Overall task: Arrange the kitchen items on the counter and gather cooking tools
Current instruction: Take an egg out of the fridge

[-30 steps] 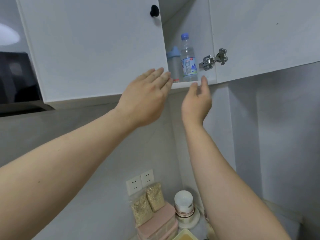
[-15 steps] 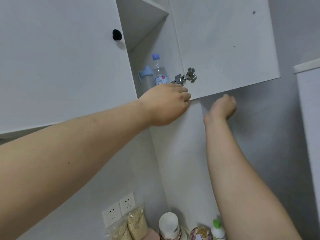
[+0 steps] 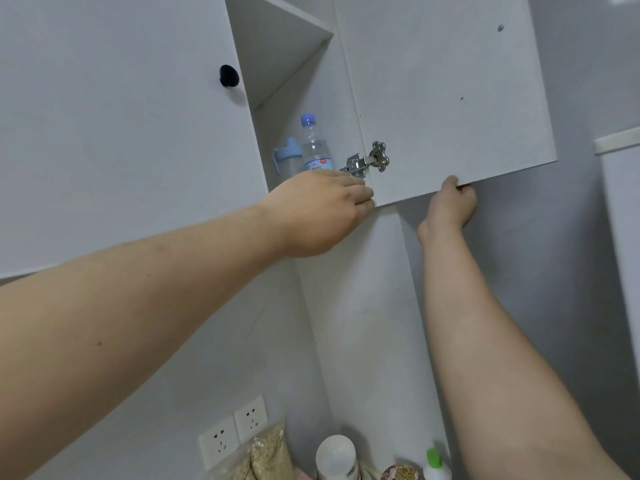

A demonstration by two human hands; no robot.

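**Both grips up at the open wall cabinet**

The right grip point(image 3: 450, 207) pinches the lower edge of the open door point(image 3: 450, 98). Its thumb lies on the door's inner face and its fingers curl under and behind the edge.

The left grip point(image 3: 322, 211) is at the cabinet's bottom edge, just below the hinge point(image 3: 370, 162), with its back toward the camera. Its fingers point(image 3: 360, 195) are bent, with the tips at the door's hinge-side corner. I cannot tell whether they hold anything.

Inside the cabinet a water bottle point(image 3: 314, 147) with a blue cap stands upright on the bottom board. It is right behind the left grip, and its base is hidden by the knuckles. A clear cup point(image 3: 287, 157) with a light-blue lid stands just beside it, on the left. A shelf point(image 3: 291, 26) crosses the cabinet higher up. The neighbouring door point(image 3: 121, 133) on the left is closed and carries a black knob point(image 3: 228, 76).

Low on the wall sit two sockets point(image 3: 232, 433). Beneath them, cut off by the frame's edge, are:
- two clear bags point(image 3: 270, 457) of pale grain;
- a white jar point(image 3: 336, 457);
- a patterned lid point(image 3: 401, 474);
- a white dispenser point(image 3: 435, 462) with a green top, near the right forearm.
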